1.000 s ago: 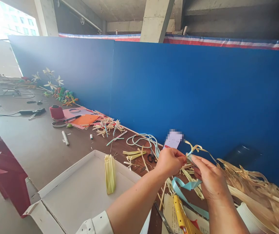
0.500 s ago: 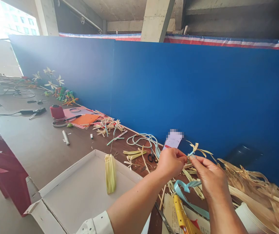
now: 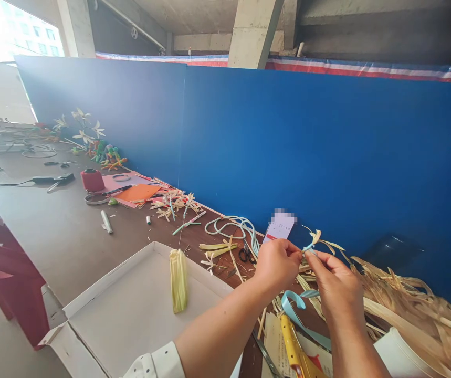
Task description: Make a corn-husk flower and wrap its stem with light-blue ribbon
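A: Grip to grip, right out in front! The left hand (image 3: 279, 264) has its fingertips pinched together at the base of a husk sprig (image 3: 318, 237), and the right hand (image 3: 340, 281) is clamped on it just beside, thumb against finger.

B: And there's the change! A second ago those pale strips flopped over to the right; now one stands up above the fingers, and the light-blue wrap (image 3: 309, 246) beneath it shows clear.

A: So I'd say the sprig has been rolled in the fingertips. My call: the winding is working round the stem, with the left hand as anchor, barely budging.

B: The right hand has edged leftward, and the blue ribbon (image 3: 287, 302) below it has sprung into a tighter curl! Does it run up to the sprig? Can't tell; the fingers hide it.

A: Just under that, the yellow glue gun (image 3: 290, 340) lies over a printed sheet (image 3: 274, 331), touched by neither hand.

B: Beyond the left hand, the phone (image 3: 279, 229) by the blue panel (image 3: 249, 147): its last digits have ticked from 18 to 19!

A: And out left on the tabletop (image 3: 65, 231), no movement: the white tray (image 3: 115, 336) with its yellow-green husk (image 3: 178, 283) sits tight.
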The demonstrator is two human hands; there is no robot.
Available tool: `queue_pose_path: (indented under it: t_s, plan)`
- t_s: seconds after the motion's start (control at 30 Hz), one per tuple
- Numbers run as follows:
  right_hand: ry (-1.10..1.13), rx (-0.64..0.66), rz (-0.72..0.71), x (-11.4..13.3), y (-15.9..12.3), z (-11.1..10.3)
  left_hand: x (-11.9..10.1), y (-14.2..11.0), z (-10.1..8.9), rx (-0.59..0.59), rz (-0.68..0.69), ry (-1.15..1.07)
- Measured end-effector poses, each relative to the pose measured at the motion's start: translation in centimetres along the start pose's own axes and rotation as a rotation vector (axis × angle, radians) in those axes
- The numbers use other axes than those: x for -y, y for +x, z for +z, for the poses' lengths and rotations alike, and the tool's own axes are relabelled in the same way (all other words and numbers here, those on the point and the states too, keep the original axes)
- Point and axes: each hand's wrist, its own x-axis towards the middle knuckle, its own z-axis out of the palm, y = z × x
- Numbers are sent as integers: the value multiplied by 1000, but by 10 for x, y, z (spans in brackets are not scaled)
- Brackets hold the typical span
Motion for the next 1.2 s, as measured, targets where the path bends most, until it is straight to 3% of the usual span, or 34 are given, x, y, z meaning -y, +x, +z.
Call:
queue_pose_path:
  t_s: [0.2, 0.43, 0.7, 0.83, 1.0, 1.1, 1.2]
  plan:
    - [52, -3, -31, 3, -4, 5, -2, -3, 0, -61, 53, 87]
    - [-23, -47, -19, 11, -9, 5, -1, -9, 4, -149, 229, 263]
    - [213, -8, -9, 0, 0, 4, -3, -11, 6, -118, 292, 216]
    - [204, -34, -37, -6, 7, -1, -3, -5, 3, 32, 172, 5]
    - [263, 18, -13, -7, 8, -4, -1, 7, 3, 261, -126, -460]
    - [330, 83, 31, -3, 5, -5, -4, 8, 0, 318, -232, -659]
    - [389, 133, 102, 1, 3, -6, -7, 6, -3, 331, -253, -725]
